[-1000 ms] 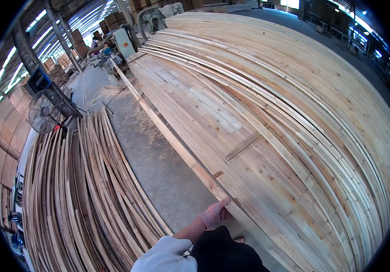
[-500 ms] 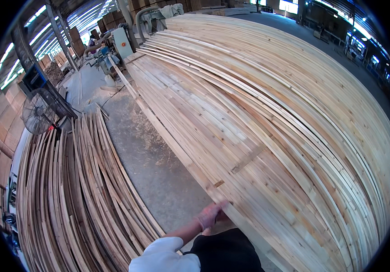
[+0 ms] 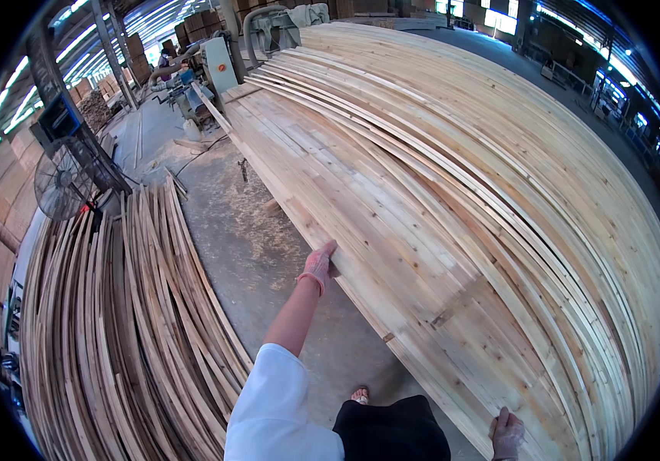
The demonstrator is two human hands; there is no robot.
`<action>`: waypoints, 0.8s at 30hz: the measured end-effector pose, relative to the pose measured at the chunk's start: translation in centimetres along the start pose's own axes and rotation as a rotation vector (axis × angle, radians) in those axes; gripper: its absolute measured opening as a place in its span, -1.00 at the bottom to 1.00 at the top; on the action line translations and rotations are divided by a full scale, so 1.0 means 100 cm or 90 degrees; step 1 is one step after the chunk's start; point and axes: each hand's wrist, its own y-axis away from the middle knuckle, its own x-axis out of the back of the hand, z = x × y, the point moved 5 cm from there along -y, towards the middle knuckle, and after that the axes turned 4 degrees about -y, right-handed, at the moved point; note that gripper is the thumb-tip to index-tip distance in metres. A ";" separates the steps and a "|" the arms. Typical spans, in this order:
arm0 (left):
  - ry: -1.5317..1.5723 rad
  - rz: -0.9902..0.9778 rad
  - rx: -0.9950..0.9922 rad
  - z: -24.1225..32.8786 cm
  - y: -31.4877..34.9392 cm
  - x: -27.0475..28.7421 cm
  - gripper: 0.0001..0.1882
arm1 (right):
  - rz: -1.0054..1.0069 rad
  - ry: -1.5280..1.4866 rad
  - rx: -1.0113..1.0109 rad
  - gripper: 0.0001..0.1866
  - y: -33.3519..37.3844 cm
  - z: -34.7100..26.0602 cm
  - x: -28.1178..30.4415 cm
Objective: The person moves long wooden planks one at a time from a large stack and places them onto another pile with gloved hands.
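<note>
A long pale wooden strip lies along the near edge of a broad layer of boards. My left hand, in a pinkish glove, is closed over the outer edge of this strip about midway, its fingers partly hidden beneath. Lower right, my right hand, also gloved, is closed at the same edge near the bottom of the picture; the frame cuts off part of it. The strip's far end reaches toward a machine with an orange-red knob.
Rough, narrow strips lie in a long heap on my left. A floor fan stands beside a post. Sawdust covers part of the concrete floor. Loose thin battens run across the stacked boards. A person is near the machine.
My left hand has moved forward along the edge, and my right hand has come into view at lower right. The gap between the strip and the board layer has closed.
</note>
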 end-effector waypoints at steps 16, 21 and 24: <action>-0.192 -0.754 0.322 -0.263 0.193 -0.068 -0.45 | -0.229 -0.126 0.444 -0.58 -0.029 -0.214 -0.128; -0.261 -0.649 0.117 -0.211 0.121 -0.023 -0.54 | -0.330 0.087 0.234 -0.44 -0.040 -0.124 -0.104; -0.132 -0.406 0.229 -0.167 0.091 -0.005 -0.64 | -0.420 0.227 0.050 -0.36 -0.035 -0.030 -0.090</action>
